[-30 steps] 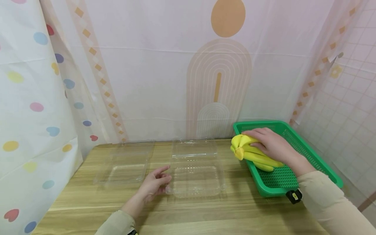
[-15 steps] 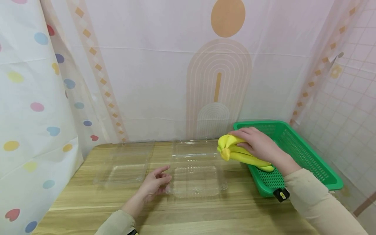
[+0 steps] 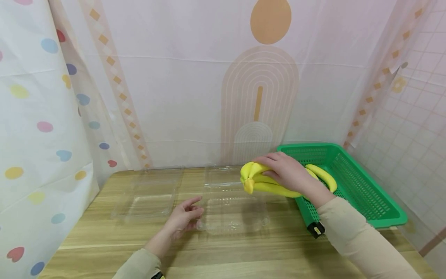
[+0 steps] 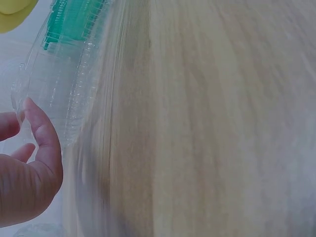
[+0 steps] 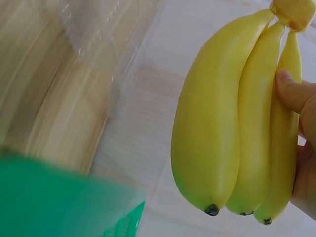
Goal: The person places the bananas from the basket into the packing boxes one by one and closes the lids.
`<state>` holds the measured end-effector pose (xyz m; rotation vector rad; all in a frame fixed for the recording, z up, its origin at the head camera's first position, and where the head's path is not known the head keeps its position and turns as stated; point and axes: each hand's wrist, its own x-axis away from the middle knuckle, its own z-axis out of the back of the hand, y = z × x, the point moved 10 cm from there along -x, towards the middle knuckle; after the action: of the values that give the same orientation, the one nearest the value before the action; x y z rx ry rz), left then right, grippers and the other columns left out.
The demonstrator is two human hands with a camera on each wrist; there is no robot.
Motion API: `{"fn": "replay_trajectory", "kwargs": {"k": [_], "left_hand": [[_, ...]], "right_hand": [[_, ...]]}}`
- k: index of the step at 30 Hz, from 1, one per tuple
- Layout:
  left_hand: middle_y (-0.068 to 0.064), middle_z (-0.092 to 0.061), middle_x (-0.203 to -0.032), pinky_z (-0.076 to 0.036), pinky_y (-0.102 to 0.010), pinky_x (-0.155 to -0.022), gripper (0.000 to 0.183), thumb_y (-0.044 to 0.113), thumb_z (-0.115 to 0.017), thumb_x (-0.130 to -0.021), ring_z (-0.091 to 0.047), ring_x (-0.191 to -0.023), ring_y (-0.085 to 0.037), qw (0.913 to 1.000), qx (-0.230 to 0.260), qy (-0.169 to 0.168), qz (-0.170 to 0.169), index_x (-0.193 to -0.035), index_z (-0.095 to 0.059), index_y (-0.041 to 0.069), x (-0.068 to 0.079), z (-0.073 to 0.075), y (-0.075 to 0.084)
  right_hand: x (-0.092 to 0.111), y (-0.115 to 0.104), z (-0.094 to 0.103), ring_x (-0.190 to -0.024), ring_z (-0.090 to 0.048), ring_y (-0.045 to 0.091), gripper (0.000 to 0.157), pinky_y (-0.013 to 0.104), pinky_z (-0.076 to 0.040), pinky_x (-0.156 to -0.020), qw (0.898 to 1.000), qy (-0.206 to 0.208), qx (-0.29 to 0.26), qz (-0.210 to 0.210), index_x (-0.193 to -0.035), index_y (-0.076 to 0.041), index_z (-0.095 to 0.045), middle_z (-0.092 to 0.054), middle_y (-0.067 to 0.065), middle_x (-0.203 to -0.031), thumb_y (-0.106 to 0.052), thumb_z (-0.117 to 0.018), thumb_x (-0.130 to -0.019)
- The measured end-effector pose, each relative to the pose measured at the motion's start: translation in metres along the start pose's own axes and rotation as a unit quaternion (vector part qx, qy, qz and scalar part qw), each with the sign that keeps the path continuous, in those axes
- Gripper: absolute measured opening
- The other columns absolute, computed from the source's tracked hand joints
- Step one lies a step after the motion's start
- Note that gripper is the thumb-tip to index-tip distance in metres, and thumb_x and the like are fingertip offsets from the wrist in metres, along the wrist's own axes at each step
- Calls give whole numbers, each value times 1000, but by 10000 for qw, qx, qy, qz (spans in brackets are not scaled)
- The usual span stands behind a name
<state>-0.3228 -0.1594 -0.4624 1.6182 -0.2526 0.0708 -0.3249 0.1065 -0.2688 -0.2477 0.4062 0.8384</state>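
My right hand [image 3: 287, 172] grips a bunch of yellow bananas [image 3: 275, 188] from above, stem end to the left. The bunch hangs between the green basket [image 3: 391, 223] and an open clear plastic clamshell box [image 3: 231, 221]. In the right wrist view, the thumb presses on one of the bananas [image 5: 207, 123]. My left hand [image 3: 184, 217] stays at the box's left side; in the left wrist view its thumb and finger [image 4: 47, 138] pinch the rim. Beyond the right wrist shows a further banana [image 3: 324, 178]; whether it lies in the basket or belongs to the bunch, I cannot tell.
A second clear plastic box [image 3: 150, 205] stands open to the left on the wooden table [image 3: 223, 259]. A patterned curtain [image 3: 174, 97] hangs behind the table's back edge. The basket's raised rim is just under my right forearm.
My right hand has carried the banana bunch left, out from over the basket toward the middle box. A banana behind the wrist has come into view. The left hand has kept its place.
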Motion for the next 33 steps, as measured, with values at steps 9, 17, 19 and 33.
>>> {"fn": "replay_trajectory", "kwargs": {"k": [9,17,19,33], "left_hand": [[-6,-50,-101,-52,-21,-56,59,0,-63,-94,-54,-78,-13,10000,-19,-5,-11,-148,-39,-2,-1,0,0],[-6,-52,-100,-52,-21,-56,57,-1,-63,-94,-54,-77,-14,9999,-82,88,-16,-147,-42,-2,-1,2,0],[-7,-52,-101,-52,-21,-56,57,0,-63,-94,-54,-77,-14,9999,-103,84,-19,-147,-41,-2,-1,2,0],[-8,-52,-102,-52,-20,-57,58,1,-63,-94,-55,-78,-14,9999,-102,-23,-42,-147,-40,-2,-4,2,-1]], "right_hand": [[-17,-18,-18,-108,-60,28,45,42,-53,-91,9999,-70,18,142,-134,-14,-61,-66,6,-120,-15,-72,-91],[-30,-30,-41,-107,-60,25,44,38,-53,-91,9995,-207,-76,230,-135,-16,-61,-67,3,-118,-16,-71,-92],[-32,-32,-47,-106,-60,25,44,38,-54,-90,9995,-248,-68,207,-135,-17,-61,-67,3,-118,-16,-71,-92],[-43,-48,-77,-114,-58,25,43,42,-50,-99,9987,-484,31,147,-136,-20,-60,-64,1,-126,-21,-69,-94]]}}
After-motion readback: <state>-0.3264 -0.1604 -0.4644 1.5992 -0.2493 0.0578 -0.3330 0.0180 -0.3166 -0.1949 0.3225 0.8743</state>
